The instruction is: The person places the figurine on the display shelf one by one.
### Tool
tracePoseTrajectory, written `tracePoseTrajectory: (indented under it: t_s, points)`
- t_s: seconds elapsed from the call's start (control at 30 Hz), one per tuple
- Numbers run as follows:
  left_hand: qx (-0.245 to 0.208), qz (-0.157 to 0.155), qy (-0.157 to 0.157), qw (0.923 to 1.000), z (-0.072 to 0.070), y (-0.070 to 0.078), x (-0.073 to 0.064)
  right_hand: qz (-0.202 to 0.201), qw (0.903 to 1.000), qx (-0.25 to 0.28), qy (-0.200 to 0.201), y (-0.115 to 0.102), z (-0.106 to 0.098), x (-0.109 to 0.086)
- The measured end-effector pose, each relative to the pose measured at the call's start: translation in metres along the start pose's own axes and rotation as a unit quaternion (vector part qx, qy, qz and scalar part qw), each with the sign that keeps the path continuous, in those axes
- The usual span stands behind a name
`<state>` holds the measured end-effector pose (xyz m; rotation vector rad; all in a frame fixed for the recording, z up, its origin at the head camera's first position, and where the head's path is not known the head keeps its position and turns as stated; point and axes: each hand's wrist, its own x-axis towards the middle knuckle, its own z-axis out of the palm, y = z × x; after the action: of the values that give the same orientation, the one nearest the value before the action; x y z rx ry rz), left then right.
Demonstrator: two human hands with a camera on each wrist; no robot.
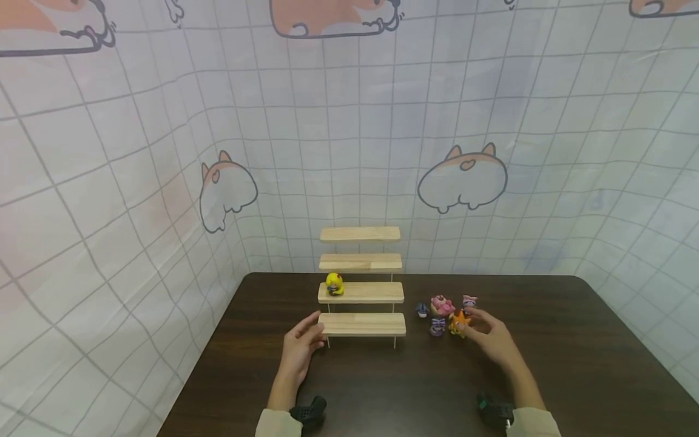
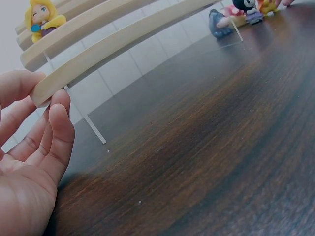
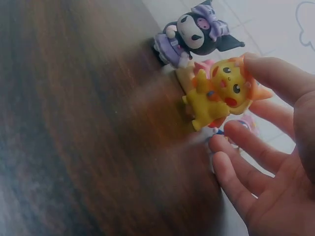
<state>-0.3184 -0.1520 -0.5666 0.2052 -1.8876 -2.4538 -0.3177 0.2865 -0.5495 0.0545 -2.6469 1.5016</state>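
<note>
Right hand (image 1: pixel 494 341), thumb and finger pinching the yellow figurine (image 3: pixel 216 93); I'd call this the grasping step. Next move probably wants a straight lift, clear of the purple-skirted figurine (image 3: pixel 191 35) just left of my fingertips. Pink figurine (image 1: pixel 469 301) beyond them: mostly covered in the wrist view. Far left, left hand (image 1: pixel 298 352) pinches the bottom shelf (image 1: pixel 361 325); finger contact behind the yellow figurine hidden.

We're in a small screened-off nook, though whether in a home or a studio I can't tell. Pale gridded cloth (image 1: pixel 360 145) printed with cartoon corgis (image 1: pixel 463 182) surrounds the dark wood-grain table (image 1: pixel 382 394) on three sides.
</note>
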Motion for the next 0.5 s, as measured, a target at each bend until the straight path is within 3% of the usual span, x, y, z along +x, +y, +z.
tracePoseTrajectory:
  t_s: [0.5]
  points:
    - [0.004,0.000,-0.002,1.0000,-0.0010,-0.0019,0.0009,0.019,0.9995,-0.001,-0.023,0.0031,0.0032,-0.0012]
